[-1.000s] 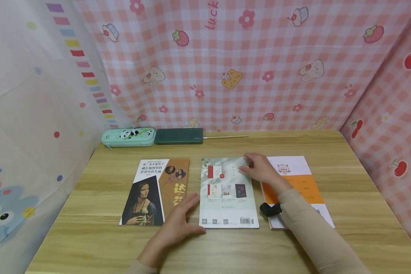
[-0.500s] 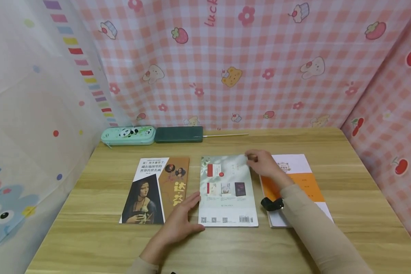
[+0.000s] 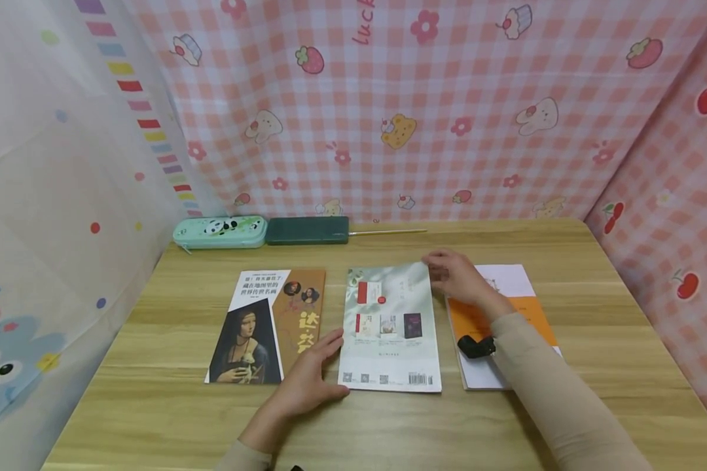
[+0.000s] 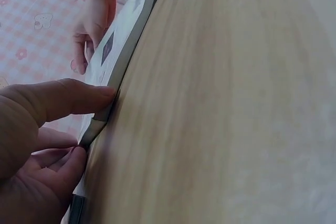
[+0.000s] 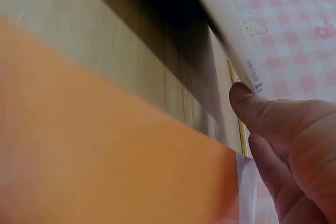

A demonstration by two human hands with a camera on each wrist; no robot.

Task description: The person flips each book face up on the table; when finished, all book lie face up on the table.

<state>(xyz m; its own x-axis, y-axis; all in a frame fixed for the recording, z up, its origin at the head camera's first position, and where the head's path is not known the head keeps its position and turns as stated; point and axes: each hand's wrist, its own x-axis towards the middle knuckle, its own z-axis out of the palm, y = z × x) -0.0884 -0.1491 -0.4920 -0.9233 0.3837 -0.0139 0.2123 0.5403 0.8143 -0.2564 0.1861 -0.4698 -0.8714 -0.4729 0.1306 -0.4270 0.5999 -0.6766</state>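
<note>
On a wooden table (image 3: 400,435), right hand (image 3: 458,278) pinching a pale green book (image 3: 391,343) by its top corner, left hand (image 3: 309,379) loosely touching its side

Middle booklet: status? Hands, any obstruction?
Left hand touches lower left corner; right hand holds upper right. Middle booklet raised along right edge. Nothing seen on top; orange-and-white booklet alongside, right.

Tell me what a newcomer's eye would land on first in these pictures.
Probably the pink checked curtain with its cartoon prints, filling the back of the head view behind the table. Next, the pale book in the middle of the row of three, with the left hand at its near left corner and the right hand holding its far right corner. The painted portrait on the left-hand book would likely follow.
</note>
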